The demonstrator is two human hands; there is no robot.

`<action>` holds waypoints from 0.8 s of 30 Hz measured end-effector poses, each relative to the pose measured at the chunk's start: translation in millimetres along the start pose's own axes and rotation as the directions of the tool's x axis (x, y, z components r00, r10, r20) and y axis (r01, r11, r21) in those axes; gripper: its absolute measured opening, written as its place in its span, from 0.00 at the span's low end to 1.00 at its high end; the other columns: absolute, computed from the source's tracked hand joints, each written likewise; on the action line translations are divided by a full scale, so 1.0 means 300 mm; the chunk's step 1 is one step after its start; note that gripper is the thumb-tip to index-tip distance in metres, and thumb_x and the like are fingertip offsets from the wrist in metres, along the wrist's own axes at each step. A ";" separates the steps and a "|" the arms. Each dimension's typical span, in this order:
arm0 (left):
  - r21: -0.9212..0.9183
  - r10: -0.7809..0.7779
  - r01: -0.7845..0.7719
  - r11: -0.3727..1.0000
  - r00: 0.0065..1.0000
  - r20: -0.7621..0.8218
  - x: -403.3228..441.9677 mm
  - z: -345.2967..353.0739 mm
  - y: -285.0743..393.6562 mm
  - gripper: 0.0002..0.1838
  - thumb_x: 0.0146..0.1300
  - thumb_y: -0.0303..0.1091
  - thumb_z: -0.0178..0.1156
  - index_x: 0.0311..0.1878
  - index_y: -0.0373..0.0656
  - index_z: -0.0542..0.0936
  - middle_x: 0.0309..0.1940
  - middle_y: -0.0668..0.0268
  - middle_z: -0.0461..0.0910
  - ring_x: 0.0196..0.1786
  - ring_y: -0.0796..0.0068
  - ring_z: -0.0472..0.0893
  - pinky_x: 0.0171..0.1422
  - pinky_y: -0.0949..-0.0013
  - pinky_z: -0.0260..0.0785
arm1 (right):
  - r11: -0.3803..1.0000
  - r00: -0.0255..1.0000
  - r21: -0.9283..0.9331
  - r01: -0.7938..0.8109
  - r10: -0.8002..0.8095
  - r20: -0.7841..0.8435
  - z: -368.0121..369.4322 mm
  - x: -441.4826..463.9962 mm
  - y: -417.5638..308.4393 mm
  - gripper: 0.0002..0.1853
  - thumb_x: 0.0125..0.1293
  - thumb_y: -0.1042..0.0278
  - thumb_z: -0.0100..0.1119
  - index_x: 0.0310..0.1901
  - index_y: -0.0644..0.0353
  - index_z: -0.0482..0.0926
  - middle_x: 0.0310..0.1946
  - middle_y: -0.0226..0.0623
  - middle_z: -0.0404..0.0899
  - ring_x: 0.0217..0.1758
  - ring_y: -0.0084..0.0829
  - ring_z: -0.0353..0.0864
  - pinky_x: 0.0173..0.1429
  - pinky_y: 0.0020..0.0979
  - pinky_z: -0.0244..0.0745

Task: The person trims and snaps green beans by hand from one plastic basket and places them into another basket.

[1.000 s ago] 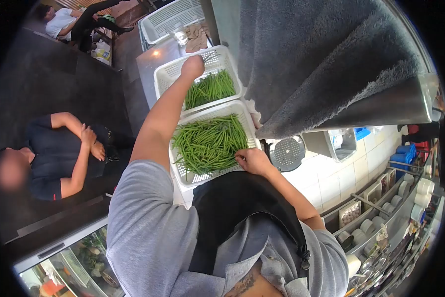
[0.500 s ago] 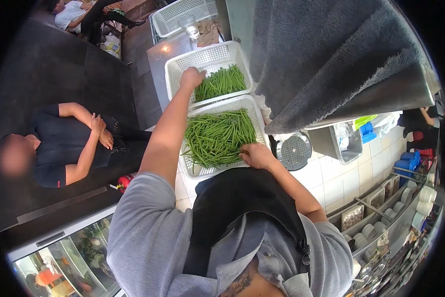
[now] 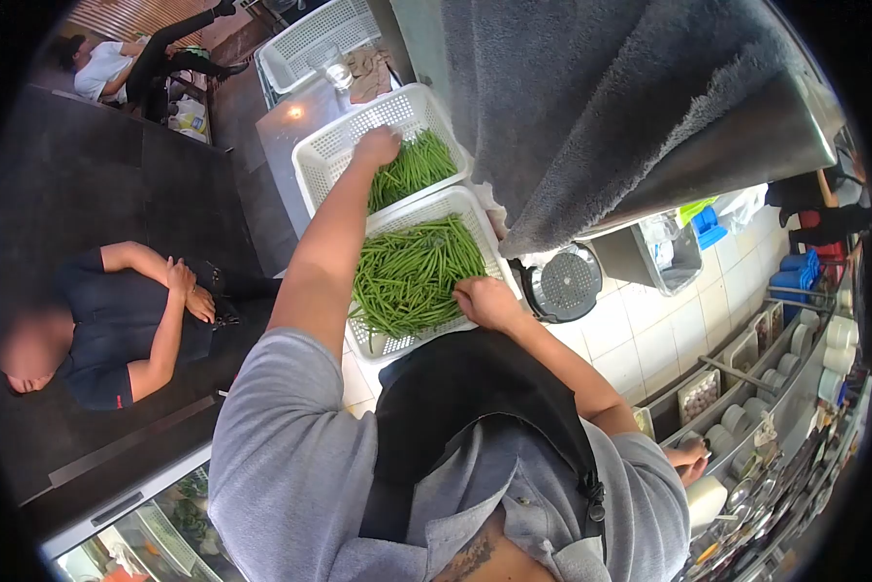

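Note:
Two white perforated baskets stand end to end. In the near basket (image 3: 474,201) lies a large loose heap of green beans (image 3: 412,274). The far basket (image 3: 310,160) holds a neater, more aligned pile of green beans (image 3: 417,167) on its right side. My left hand (image 3: 378,146) reaches over the far basket, at the left end of its pile. Its fingers are closed, and what they hold is hidden. At the right edge of the near heap, my right hand (image 3: 486,303) has its fingers curled and pinched on green beans.
A grey towel (image 3: 552,116) drapes over the metal unit at right. Another white basket (image 3: 320,44), a glass (image 3: 337,73) and a brown cloth (image 3: 366,75) sit beyond. A person with folded arms (image 3: 155,310) stands at left. Another person's hand (image 3: 688,456) shows near the shelves at lower right.
The view has shifted, moving the baskets slightly left. My hands stay at the same two piles with small finger movements. Another person's hand has appeared at lower right.

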State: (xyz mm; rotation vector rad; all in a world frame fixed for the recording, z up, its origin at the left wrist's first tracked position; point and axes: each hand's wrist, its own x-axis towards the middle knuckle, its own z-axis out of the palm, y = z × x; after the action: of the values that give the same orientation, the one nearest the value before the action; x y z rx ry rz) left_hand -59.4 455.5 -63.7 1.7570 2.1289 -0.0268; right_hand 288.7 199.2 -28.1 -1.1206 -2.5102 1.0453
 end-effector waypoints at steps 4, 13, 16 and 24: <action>-0.266 0.185 -0.224 0.938 0.969 -0.163 -0.015 0.037 0.123 0.30 0.76 0.55 0.51 0.64 0.37 0.79 0.59 0.45 0.82 0.64 0.43 0.80 0.72 0.52 0.69 | 0.994 0.993 -0.093 0.063 -0.072 -0.097 -0.012 0.004 -0.012 0.12 0.70 0.60 0.59 0.36 0.60 0.83 0.30 0.45 0.85 0.37 0.50 0.86 0.45 0.49 0.81; -0.404 0.142 -0.205 0.891 0.973 -0.180 -0.009 0.083 0.140 0.27 0.78 0.53 0.49 0.64 0.40 0.80 0.57 0.43 0.83 0.64 0.43 0.79 0.71 0.52 0.68 | 0.970 0.930 -0.146 0.194 -0.229 -0.286 -0.002 -0.007 0.007 0.10 0.68 0.64 0.63 0.31 0.59 0.80 0.25 0.41 0.82 0.27 0.46 0.83 0.33 0.46 0.79; -0.342 0.196 -0.226 0.912 0.973 -0.120 0.016 0.093 0.160 0.26 0.78 0.53 0.51 0.66 0.44 0.80 0.56 0.47 0.84 0.61 0.46 0.82 0.68 0.54 0.70 | 0.970 0.914 -0.139 0.200 -0.236 -0.330 -0.010 -0.006 0.002 0.10 0.67 0.65 0.64 0.30 0.59 0.79 0.22 0.40 0.80 0.25 0.46 0.82 0.31 0.46 0.78; -0.450 0.230 -0.266 0.853 0.964 -0.134 -0.008 0.099 0.149 0.24 0.78 0.50 0.53 0.64 0.42 0.81 0.57 0.48 0.84 0.61 0.52 0.83 0.69 0.58 0.70 | 0.971 0.893 -0.124 0.203 -0.235 -0.384 -0.019 -0.007 -0.012 0.09 0.66 0.67 0.64 0.29 0.59 0.79 0.22 0.40 0.80 0.25 0.45 0.81 0.31 0.45 0.78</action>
State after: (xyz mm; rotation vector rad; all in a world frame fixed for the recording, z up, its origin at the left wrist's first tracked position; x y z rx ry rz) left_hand -8.4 455.6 -80.8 1.7317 1.7405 0.5821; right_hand 290.5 198.9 -21.3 -0.9273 -2.2954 0.5902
